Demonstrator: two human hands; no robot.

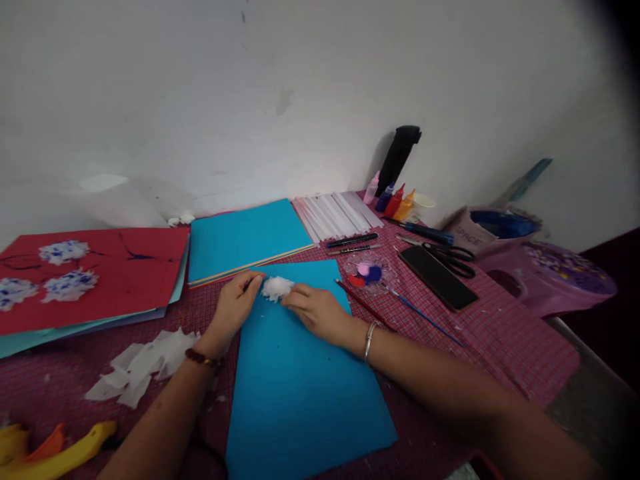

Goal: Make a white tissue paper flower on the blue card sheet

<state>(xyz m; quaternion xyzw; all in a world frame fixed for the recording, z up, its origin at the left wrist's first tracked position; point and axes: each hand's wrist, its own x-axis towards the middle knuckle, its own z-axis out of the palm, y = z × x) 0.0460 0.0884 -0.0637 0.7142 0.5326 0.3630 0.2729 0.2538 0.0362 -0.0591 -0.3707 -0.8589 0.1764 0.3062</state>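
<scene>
A blue paper sheet (295, 380) lies on the checked tablecloth in front of me. Near its top edge sits a crumpled white tissue tuft (277, 287). My left hand (235, 307) touches the tuft's left side with fingers curled. My right hand (315, 311) presses its fingertips on the tuft's right side, fingers together. Both hands rest on the sheet.
Torn white tissue scraps (143, 365) lie at left. A red sheet with blue-stained tufts (85, 277) and a stack of blue paper (245, 240) sit behind. Right: paint palette (369, 273), brushes (425, 315), phone (437, 277), scissors (453, 257), paint bottles (395, 200), purple stool (550, 277).
</scene>
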